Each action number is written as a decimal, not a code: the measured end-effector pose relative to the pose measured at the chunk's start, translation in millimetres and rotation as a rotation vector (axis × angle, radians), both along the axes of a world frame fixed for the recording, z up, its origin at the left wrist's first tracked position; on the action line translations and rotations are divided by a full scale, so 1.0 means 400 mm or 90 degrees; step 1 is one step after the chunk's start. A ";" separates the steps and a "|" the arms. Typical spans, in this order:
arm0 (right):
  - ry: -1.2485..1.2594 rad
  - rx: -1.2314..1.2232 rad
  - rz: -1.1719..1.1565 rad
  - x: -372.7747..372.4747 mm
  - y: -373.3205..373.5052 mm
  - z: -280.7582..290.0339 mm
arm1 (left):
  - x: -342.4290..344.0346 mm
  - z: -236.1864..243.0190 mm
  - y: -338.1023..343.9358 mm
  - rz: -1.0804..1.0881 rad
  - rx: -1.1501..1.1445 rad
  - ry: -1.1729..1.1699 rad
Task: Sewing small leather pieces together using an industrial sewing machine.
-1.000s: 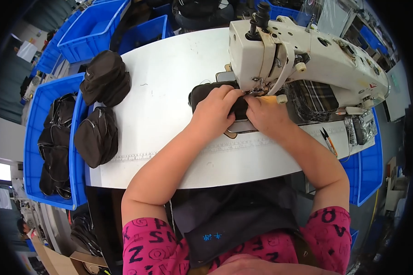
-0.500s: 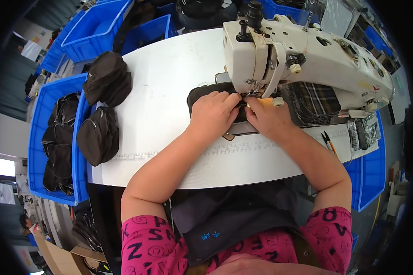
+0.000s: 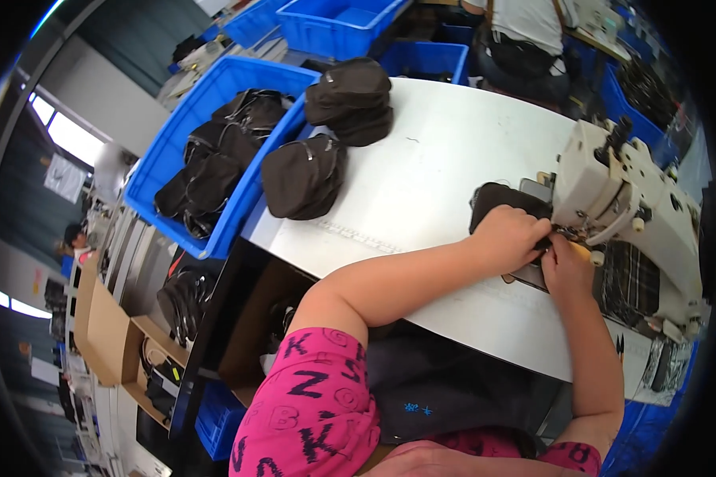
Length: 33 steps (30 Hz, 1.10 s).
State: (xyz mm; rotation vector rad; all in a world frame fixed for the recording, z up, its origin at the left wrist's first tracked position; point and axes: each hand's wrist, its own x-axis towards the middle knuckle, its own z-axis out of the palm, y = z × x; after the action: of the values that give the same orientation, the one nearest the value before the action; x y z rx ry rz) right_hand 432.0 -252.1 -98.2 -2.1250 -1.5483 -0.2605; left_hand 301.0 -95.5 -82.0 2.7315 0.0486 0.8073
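Observation:
A black fabric piece lies on the white table under the head of a cream sewing machine. My left hand rests on the fabric with fingers curled over it, pressing it down. My right hand pinches the fabric's edge right at the needle area. Both hands touch each other beside the presser foot, which is partly hidden by my fingers.
Two stacks of black pouches sit at the table's left end. A blue bin with more black pieces stands beside them. Further blue bins and another person's torso lie beyond. Cardboard boxes are on the floor left.
The view has swung left and tilted, so machine and hands now sit at the right. Both hands remain on the black fabric at the needle.

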 end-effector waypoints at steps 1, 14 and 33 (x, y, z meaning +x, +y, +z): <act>0.000 -0.038 -0.011 0.008 -0.001 -0.002 | -0.002 -0.003 0.002 -0.005 0.012 -0.008; -0.014 0.003 0.052 0.043 0.002 -0.008 | 0.016 -0.031 0.007 0.006 0.069 -0.119; -0.040 -0.033 0.083 0.027 0.002 -0.004 | 0.033 -0.044 -0.001 0.041 -0.052 0.018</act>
State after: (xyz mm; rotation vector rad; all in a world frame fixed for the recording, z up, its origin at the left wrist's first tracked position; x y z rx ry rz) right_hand 442.7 -251.4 -99.9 -2.0621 -1.7386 -0.2462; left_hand 314.0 -95.9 -99.8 2.6757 0.1721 0.7663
